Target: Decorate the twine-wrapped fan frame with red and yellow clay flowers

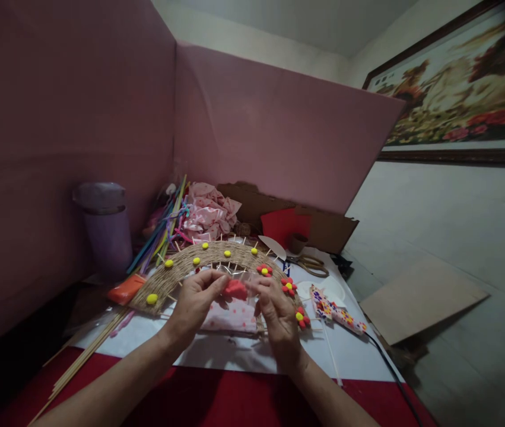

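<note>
Between my two hands is a small clear plastic bag of red modelling clay [235,289]. My left hand [196,302] pinches its left side with thumb and fingers. At its right side, my right hand [279,314] grips the clear plastic with the fingertips. Just behind lies a woven twine arch [181,270] with short sticks poking from its edges. Yellow clay dots [228,254] are spread along it, and red petals surround the yellow centres of the flowers [288,286] on its right part. Pink dotted cloth [229,317] shows below the bag, partly hidden by my hands.
Scissors [310,265] and a glue gun with a flowery pattern [336,311] lie at the right, its cord trailing off the table. An orange clay packet [126,289], a purple tumbler [107,237], thin sticks [85,350] and crumpled pink cloth [210,210] sit left and behind.
</note>
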Available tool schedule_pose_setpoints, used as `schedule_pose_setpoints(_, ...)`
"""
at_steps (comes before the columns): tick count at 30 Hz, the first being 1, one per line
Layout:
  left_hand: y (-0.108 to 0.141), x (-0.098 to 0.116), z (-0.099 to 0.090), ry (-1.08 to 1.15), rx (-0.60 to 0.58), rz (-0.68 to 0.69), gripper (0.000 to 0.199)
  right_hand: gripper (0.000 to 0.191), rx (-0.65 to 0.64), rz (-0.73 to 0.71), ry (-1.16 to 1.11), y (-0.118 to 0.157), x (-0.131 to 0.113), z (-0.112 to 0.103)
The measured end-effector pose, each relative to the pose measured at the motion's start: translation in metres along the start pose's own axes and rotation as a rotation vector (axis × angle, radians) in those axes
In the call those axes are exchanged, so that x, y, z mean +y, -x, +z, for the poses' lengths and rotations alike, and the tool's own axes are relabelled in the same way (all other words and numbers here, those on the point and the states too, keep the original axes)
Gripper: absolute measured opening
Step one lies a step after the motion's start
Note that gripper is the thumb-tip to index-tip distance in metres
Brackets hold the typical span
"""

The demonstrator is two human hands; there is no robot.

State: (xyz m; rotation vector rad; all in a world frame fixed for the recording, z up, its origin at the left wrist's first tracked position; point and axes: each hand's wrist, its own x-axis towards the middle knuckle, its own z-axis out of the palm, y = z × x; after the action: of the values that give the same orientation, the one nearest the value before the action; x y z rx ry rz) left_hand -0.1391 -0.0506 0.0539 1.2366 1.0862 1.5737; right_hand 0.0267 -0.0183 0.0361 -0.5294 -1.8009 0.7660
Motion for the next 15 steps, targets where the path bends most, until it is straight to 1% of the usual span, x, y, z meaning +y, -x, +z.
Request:
schedule_pose_setpoints(2,-0.001,-0.0017,-0.0022,0.012,0.005,-0.015,0.024,0.03,0.031,0.054,-0.027,-0.0008,-0.0005,-0.0014)
schedule_pose_setpoints(4,-0.0011,-0.0025,-0.0035,0.008,-0.007,-0.024,0.025,0.027,0.038,0.067,-0.03,-0.0024,-0.001,-0.002)
schedule_pose_setpoints(7,0.0002,-0.0014,-0.003,-0.029,-0.03,-0.022,0.026,0.021,-0.013,0.035,-0.006,-0.0054,-0.0023,-0.0019)
schedule_pose_setpoints(10,0.0017,0.0004,-0.0014,-0.07,-0.033,-0.015,0.027,0.022,-0.07,0.019,0.005,-0.0072,-0.002,-0.0011)
schedule_pose_setpoints(15,0.0011,-0.0014,-0.0016,-0.079,0.022,0.01,0.026,0.025,-0.164,0.037,-0.039,-0.0054,0.0047,0.0)
